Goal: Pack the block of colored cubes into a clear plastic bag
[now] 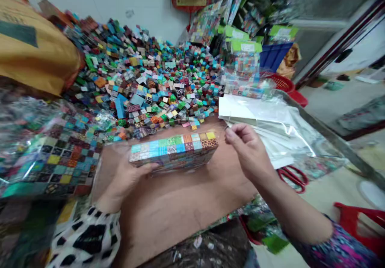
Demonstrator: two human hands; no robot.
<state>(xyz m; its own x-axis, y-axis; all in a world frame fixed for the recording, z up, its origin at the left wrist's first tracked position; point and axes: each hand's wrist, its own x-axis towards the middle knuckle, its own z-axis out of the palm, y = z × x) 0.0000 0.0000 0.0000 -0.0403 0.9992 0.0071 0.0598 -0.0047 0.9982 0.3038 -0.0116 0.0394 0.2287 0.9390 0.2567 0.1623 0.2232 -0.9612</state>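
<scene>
Small packing workshop, heaped colourful cubes, bagged cube sets

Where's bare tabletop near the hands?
Biggest patch: brown tabletop between left sleeve and right forearm, on the wearer's side of the cube block. Small gap between the block and right hand. Crowded: loose cubes beyond, bagged cubes left, white sheets right.

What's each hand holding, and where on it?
Left hand: the wrapped cube block, by its left end. Right hand: pinching something too small to identify.
</scene>
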